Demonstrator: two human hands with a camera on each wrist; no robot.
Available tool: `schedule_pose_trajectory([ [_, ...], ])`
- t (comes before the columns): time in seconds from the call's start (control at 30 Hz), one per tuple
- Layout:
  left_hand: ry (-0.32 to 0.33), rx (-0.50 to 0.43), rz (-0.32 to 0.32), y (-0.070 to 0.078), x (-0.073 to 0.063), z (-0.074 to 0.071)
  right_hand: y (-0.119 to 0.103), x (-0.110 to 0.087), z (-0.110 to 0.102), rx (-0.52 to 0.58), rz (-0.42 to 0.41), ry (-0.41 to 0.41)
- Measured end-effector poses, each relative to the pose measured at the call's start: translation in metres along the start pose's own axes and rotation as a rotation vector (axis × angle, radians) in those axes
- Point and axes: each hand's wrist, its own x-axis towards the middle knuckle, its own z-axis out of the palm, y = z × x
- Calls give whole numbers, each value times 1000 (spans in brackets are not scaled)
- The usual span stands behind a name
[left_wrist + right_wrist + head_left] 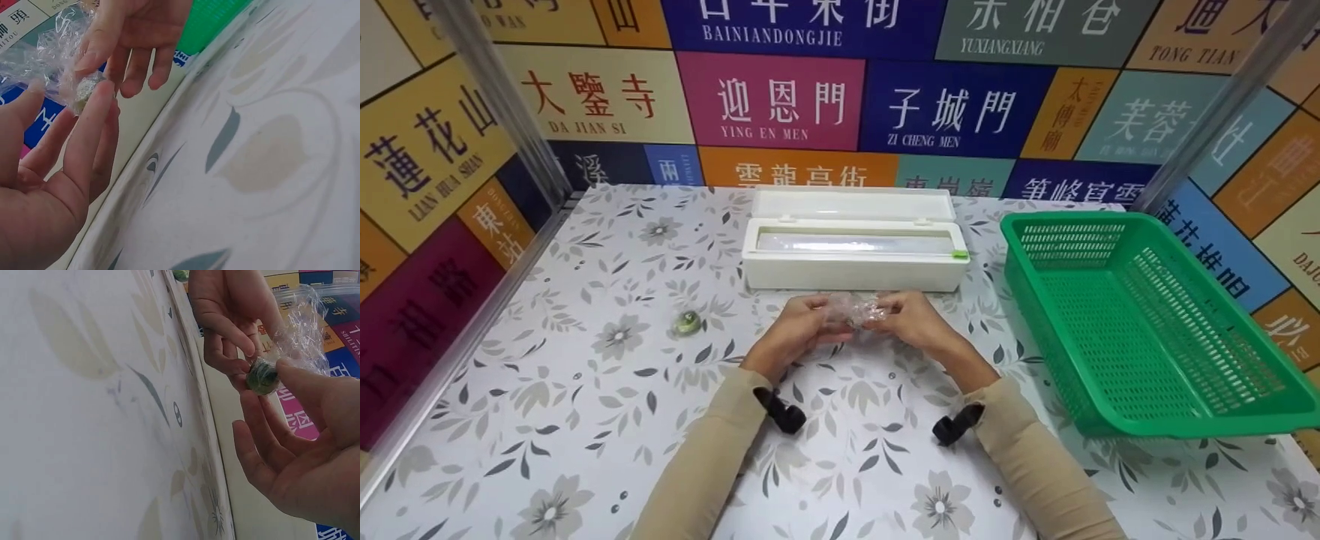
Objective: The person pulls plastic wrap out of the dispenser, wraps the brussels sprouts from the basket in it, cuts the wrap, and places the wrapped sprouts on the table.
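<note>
A small round green item (pixel 262 376) sits in crinkled clear plastic film (pixel 855 309), held up between both hands. My left hand (pixel 802 328) has its fingertips against the wrapped item (pixel 87 93), its thumb at the loose film. My right hand (pixel 916 319) pinches the item and film from the other side, its thumb on top in the right wrist view. Loose film stands out beyond the fingers. Behind the hands is a white cling film box (pixel 855 274), its lid (pixel 851 204) raised. Another green item in film (pixel 688 323) lies on the table to the left.
A green plastic basket (pixel 1117 375) with perforated walls stands at the right of the table. The table (pixel 585 420) has a floral cover. Behind it rises a wall of coloured signs (pixel 772 97), with metal posts (pixel 502 97) at the corners.
</note>
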Motion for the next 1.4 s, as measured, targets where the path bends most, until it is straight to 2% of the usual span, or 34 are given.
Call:
schedule_pose_trajectory([
  [0.2,15,75,41,0,-3,-1,-3,-4,-7,39,17,-84],
  [0.4,70,203,67,6,-6,-2,-8,-6,-15,114,33,-61],
  [0.47,90,239,63,7,-6,-2,-8,-7,-14,93,19,-69],
  [0.67,163,273,65,7,-5,0,-6,-6,-4,-96,-51,-116],
  [0.87,226,273,115,5,-3,3,-13,-11,9,-229,-50,-62],
  [0.97,200,220,116,4,-1,4,-13,-10,11,-266,-81,-8],
  [1.13,106,99,69,0,1,4,-7,-7,6,-219,-135,45],
  [1.23,73,92,59,0,1,2,-6,-5,4,-203,-150,48],
  [1.4,23,133,58,2,-2,0,-7,-4,3,-200,-166,80],
])
